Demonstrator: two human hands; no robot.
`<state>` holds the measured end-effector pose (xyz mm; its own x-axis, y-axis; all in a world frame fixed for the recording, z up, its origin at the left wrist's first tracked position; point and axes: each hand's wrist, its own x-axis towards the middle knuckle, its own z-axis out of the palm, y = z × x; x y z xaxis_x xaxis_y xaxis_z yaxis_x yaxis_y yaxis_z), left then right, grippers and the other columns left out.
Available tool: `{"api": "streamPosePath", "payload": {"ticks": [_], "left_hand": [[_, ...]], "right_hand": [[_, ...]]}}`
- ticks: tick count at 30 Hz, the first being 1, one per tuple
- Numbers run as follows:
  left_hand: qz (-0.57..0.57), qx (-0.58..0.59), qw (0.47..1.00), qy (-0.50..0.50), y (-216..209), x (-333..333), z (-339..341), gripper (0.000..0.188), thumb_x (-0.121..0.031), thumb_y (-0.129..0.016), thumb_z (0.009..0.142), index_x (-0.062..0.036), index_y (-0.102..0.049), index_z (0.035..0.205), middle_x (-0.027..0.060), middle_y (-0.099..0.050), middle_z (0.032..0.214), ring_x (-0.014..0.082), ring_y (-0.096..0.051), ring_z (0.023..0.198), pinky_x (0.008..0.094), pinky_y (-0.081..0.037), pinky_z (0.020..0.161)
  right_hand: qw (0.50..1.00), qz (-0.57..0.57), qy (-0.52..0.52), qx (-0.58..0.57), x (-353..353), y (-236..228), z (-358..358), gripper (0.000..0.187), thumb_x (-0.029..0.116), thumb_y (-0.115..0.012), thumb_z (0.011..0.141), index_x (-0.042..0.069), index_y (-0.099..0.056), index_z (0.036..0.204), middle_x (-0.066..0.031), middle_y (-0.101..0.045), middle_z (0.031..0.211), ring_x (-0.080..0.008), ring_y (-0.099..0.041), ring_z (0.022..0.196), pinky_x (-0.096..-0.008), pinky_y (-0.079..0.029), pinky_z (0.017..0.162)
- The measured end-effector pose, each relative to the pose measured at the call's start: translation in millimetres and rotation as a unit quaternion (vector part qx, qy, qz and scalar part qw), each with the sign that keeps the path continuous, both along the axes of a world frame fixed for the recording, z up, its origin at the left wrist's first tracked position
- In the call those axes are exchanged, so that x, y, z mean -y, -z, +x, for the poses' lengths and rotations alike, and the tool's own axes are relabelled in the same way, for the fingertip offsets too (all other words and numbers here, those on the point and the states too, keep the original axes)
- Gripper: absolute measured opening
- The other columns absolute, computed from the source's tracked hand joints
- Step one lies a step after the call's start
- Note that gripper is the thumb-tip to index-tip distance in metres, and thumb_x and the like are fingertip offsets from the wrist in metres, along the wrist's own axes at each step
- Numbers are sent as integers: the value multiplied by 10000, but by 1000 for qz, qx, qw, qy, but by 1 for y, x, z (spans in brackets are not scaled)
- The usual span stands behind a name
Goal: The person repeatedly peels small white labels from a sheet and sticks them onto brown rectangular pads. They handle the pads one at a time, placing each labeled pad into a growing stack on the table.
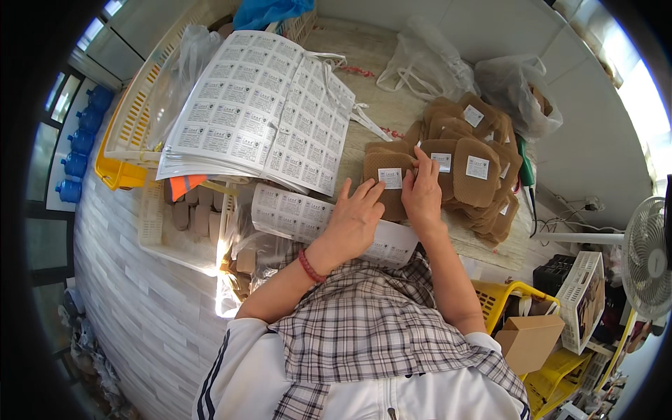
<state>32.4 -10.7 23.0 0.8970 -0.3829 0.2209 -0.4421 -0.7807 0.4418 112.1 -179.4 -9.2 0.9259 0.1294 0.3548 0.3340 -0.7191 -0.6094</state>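
Note:
Flat on the table lies a brown textured fabric piece (383, 162) with rounded corners, bearing a small white printed label (390, 178). My left hand (355, 215) rests over its left side, fingers stretched out and fingertips at the label's edge. On the other side, my right hand (423, 196) stands beside the label, index finger extended and thumb apart from it; nothing shows between them. Beneath my left hand and wrist, a strip of label sheet (290, 212) spans the table's near edge and continues to the right. Several labelled brown pieces (477, 171) are heaped at my right.
A thick stack of label sheets (238, 105) lies at the left, partly over a yellowish crate (129, 129). Clear plastic bags (427, 59) sit at the back. A green-handled tool (526, 164) with a cord is beside the heap. A white fan (647, 259) stands at the right.

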Motion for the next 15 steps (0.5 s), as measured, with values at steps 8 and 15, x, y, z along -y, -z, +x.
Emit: {"api": "streamPosePath", "payload": {"ticks": [8,15], "left_hand": [[-12,24,1000,7,12,-2,9,53,-44,-594,820,-6,-618,791,268,-472,1444,364,-457,1279,518,-312,1090],[-6,32,999,7,10,-1,4,73,-46,-572,828,2,-614,793,282,-455,1456,385,-415,1339,548,-290,1121]], "right_hand": [[993,-51,53,91,-4,7,5,148,159,-714,871,121,-705,1014,-42,-616,990,-277,-651,904,-404,-545,702],[993,39,49,100,-3,9,6,97,107,-705,861,86,-657,942,-76,-638,912,-291,-647,860,-402,-520,685]]}}
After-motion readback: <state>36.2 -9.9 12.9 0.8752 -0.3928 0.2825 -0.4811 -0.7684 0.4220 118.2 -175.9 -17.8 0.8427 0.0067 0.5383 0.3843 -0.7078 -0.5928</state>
